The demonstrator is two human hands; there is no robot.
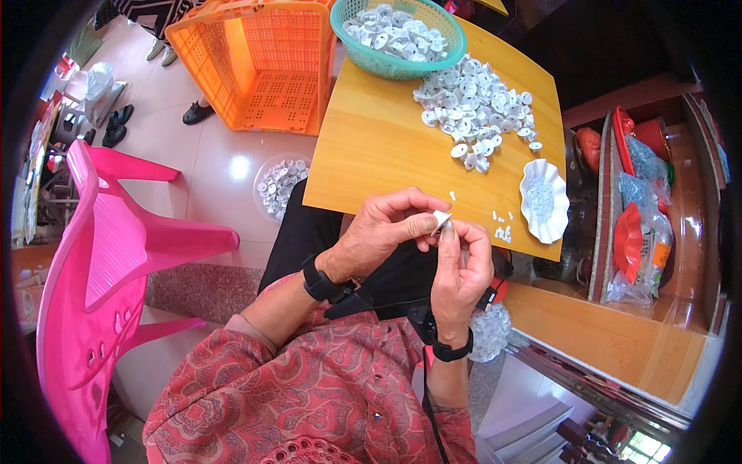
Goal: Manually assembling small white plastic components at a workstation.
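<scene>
A left hand (390, 224) and a right hand (461, 267) meet at the near edge of a yellow wooden table (371, 147) — thumbs and fingertips of both pinching one small white piece (441, 220). Beyond, a loose heap of similar pieces (471, 100) spreads beside a green basket (357, 58) holding more — a white scalloped dish (550, 233) of tiny pale parts (539, 197) sits toward the right.

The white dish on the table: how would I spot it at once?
Find the yellowish wooden table. Near its right edge, below the heap of white parts in the picture, sits the dish. Its wavy rim and the tiny pale pieces inside set it apart from the larger green basket.
</scene>
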